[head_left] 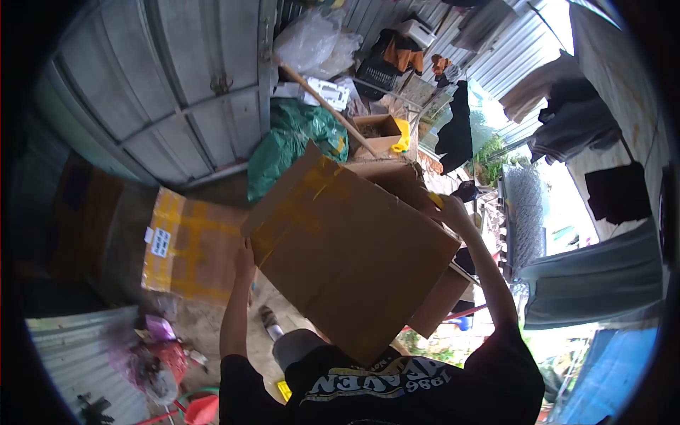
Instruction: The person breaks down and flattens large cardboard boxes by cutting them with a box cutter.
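A large brown cardboard box [354,248] with yellow tape along its seams is held up tilted in front of my chest, its flaps spread along the upper side. My left hand [245,261] grips its left edge near a taped corner. At the upper right edge, my right hand [453,212] is closed by an open flap. A small yellow strip [436,200] shows right at its fingers; I cannot tell whether it is tape or a tool. The palm sides of both hands are hidden by the cardboard.
A flattened taped carton [202,248] with a white label lies on the left. Beyond are a green plastic bag [294,142], a wooden pole [326,106], a smaller open box [375,131] and a metal door [177,78]. Clothes [574,113] hang at right; plastic bags [159,365] lie lower left.
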`<action>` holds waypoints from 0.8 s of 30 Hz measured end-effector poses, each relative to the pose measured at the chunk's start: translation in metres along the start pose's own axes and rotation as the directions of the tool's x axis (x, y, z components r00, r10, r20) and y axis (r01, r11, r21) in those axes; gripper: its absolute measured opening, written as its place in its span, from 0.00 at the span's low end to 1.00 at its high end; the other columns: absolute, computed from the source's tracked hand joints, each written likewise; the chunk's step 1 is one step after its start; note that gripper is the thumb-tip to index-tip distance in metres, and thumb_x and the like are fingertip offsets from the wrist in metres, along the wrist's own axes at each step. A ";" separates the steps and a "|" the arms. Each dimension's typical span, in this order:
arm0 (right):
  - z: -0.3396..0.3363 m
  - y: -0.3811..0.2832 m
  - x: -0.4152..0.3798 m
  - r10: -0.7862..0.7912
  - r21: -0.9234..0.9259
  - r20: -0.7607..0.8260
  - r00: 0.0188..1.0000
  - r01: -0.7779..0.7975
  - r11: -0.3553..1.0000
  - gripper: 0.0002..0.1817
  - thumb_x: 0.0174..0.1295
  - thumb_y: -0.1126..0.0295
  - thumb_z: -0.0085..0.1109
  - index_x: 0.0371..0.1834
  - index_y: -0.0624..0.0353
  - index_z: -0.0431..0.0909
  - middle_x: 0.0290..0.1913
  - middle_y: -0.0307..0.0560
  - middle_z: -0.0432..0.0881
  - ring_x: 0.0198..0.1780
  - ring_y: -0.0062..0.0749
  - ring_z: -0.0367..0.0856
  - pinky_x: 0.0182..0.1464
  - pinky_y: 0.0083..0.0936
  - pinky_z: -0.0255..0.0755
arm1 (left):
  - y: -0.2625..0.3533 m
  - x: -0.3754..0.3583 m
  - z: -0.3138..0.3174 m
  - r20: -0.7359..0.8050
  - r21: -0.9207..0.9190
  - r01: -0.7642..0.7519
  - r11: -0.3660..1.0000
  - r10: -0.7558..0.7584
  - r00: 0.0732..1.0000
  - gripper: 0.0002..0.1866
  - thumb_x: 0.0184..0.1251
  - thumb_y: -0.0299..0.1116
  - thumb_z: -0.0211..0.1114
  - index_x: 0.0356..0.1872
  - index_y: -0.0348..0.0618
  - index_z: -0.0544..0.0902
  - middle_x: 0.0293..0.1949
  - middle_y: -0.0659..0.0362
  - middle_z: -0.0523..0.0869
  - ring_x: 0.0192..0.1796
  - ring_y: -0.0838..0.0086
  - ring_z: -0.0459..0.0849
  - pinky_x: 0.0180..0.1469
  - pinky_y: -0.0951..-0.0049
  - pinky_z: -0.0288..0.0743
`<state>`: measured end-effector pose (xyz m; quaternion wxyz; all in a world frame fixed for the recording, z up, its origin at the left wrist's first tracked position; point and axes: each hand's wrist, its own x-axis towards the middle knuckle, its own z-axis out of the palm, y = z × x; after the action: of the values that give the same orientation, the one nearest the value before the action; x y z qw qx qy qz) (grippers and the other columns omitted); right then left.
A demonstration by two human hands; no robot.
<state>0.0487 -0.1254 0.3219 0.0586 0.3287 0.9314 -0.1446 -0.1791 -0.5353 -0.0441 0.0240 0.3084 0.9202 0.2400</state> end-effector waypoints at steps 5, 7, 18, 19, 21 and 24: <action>0.065 0.009 0.084 -0.155 -0.116 0.401 0.903 0.218 0.969 0.26 0.37 0.51 0.68 0.33 0.61 0.78 0.27 0.49 0.80 0.29 0.35 0.78 0.36 0.28 0.70 | 0.037 -0.015 0.037 0.231 -0.075 0.369 0.926 -0.344 0.910 0.25 0.62 0.33 0.46 0.61 0.41 0.56 0.54 0.46 0.69 0.39 0.53 0.79 0.39 0.57 0.74; 0.072 0.003 0.093 -0.170 -0.123 0.465 0.869 0.253 0.960 0.27 0.35 0.52 0.69 0.35 0.61 0.78 0.28 0.48 0.80 0.30 0.32 0.78 0.36 0.27 0.70 | 0.049 -0.018 0.032 0.360 0.039 0.430 0.902 -0.414 0.836 0.30 0.57 0.35 0.51 0.62 0.42 0.55 0.50 0.42 0.72 0.45 0.52 0.76 0.44 0.59 0.72; 0.103 -0.155 0.026 -0.227 0.252 0.322 0.919 0.148 0.956 0.19 0.35 0.66 0.66 0.33 0.64 0.77 0.28 0.54 0.80 0.31 0.40 0.80 0.35 0.31 0.72 | 0.161 -0.068 0.032 0.648 -0.743 0.668 0.033 0.284 0.707 0.35 0.60 0.53 0.48 0.64 0.47 0.51 0.58 0.53 0.67 0.51 0.63 0.73 0.44 0.59 0.72; 0.103 -0.175 0.010 -0.284 0.243 0.287 0.915 0.217 0.945 0.18 0.36 0.67 0.63 0.33 0.64 0.77 0.27 0.56 0.79 0.31 0.44 0.79 0.35 0.33 0.72 | 0.164 -0.076 0.024 0.635 -0.745 0.665 -0.045 0.255 0.729 0.35 0.60 0.54 0.48 0.64 0.48 0.52 0.58 0.54 0.67 0.52 0.64 0.73 0.45 0.59 0.72; 0.112 -0.209 -0.017 -0.353 0.233 0.256 0.900 0.296 0.926 0.17 0.38 0.68 0.61 0.33 0.64 0.77 0.26 0.58 0.78 0.31 0.48 0.79 0.34 0.35 0.72 | 0.156 -0.091 0.000 0.675 -0.693 0.691 -0.207 0.149 0.722 0.36 0.59 0.57 0.48 0.64 0.48 0.52 0.58 0.55 0.67 0.54 0.65 0.71 0.46 0.58 0.72; 0.128 -0.252 -0.062 -0.520 0.312 0.205 0.829 0.448 0.838 0.15 0.41 0.66 0.58 0.34 0.61 0.77 0.26 0.57 0.78 0.29 0.51 0.78 0.34 0.40 0.71 | 0.121 -0.105 -0.090 0.733 -0.624 0.612 -0.486 -0.094 0.673 0.37 0.57 0.61 0.48 0.63 0.49 0.56 0.59 0.56 0.63 0.59 0.64 0.65 0.48 0.50 0.70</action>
<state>-0.0597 -0.3889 0.2711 0.1094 0.0607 0.9403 -0.3165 -0.0441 -0.5508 0.0802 0.4933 -0.1700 0.3635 0.7718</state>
